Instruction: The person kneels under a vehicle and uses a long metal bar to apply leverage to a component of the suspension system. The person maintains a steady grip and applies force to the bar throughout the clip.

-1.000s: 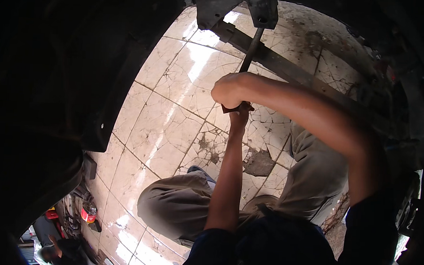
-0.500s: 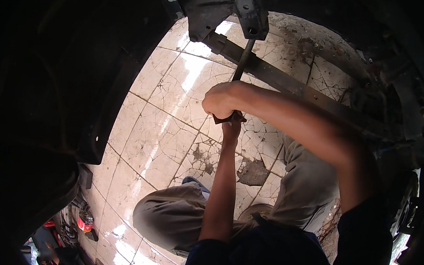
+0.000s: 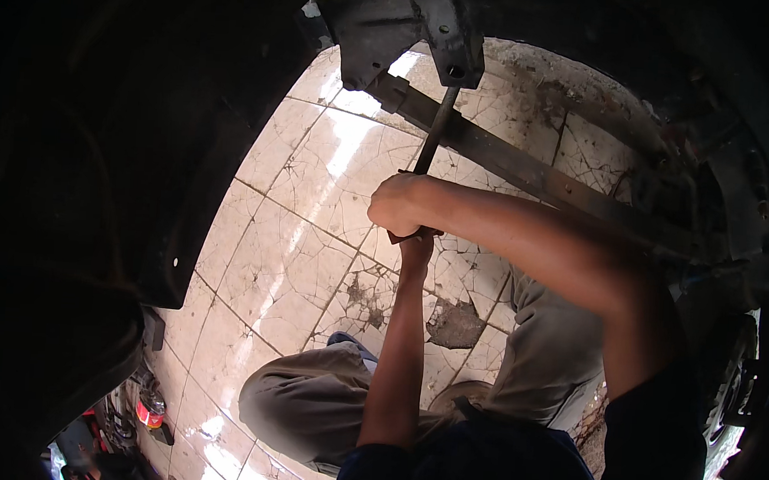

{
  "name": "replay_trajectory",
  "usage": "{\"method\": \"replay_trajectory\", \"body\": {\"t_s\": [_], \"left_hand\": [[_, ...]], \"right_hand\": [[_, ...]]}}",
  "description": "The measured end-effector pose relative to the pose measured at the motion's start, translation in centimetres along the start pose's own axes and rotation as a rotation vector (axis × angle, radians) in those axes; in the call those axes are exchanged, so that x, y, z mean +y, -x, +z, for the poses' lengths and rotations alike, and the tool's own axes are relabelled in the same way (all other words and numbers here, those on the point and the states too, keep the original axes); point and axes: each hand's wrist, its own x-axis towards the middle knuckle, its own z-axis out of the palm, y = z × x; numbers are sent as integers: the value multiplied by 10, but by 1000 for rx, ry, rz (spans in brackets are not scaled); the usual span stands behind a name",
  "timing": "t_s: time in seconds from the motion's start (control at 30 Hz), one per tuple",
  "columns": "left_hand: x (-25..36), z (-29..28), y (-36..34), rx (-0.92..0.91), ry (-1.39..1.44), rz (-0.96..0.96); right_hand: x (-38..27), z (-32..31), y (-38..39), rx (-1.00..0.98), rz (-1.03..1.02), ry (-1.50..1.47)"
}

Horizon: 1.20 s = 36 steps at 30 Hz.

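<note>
Right hand [image 3: 395, 204] grips dark metal rod [image 3: 435, 134] — left hand [image 3: 416, 252], hold hidden; red-labelled bottle [image 3: 149, 415], contents unclear, near tiled floor [image 3: 253, 259] left edge.

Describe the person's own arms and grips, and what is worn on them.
The right grip is bare, with no glove in sight; the left grip, partly hidden, shows no glove either. Both forearms are uncovered, with no watch, band or marking visible at the wrists. The right sleeve and left sleeve are plain and dark, looking navy or black; the right one ends above the elbow.
</note>
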Motion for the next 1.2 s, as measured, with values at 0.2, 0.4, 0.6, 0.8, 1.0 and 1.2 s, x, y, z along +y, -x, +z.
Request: {"method": "replay_trajectory", "body": {"t_s": [0.2, 0.4, 0.6, 0.8, 1.0, 1.2], "left_hand": [[-15, -5, -10, 35, 250, 20], [-3, 6, -2, 53, 232, 10], [-28, -6, -10, -35, 147, 7], [2, 3, 0, -14, 101, -208], [15, 0, 3, -35, 39, -149], [-21, -23, -2, 48, -176, 183]], "right_hand": [[6, -11, 0, -63, -17, -154], [5, -15, 12, -19, 0, -136], [6, -4, 3, 0, 17, -139], [4, -15, 13, -25, 9, -137], [-1, -17, 9, -24, -2, -67], [-11, -13, -1, 44, -30, -93]]}}
